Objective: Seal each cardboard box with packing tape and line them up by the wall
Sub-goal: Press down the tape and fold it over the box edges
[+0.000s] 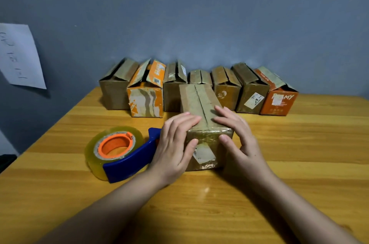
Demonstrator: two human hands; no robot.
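Head view: we press down on the near box (199, 100).
Our left hand (173, 144) and right hand (238, 138) lie on it, fingers straight; tape dispenser (124, 161) just left.

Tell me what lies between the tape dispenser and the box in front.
The left hand: it rests on the box and covers the tip of the tape dispenser, as the head view shows.

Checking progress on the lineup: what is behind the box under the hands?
Seven boxes stand in a row by the wall, most flaps ajar. The near box hides the front of the short middle one.
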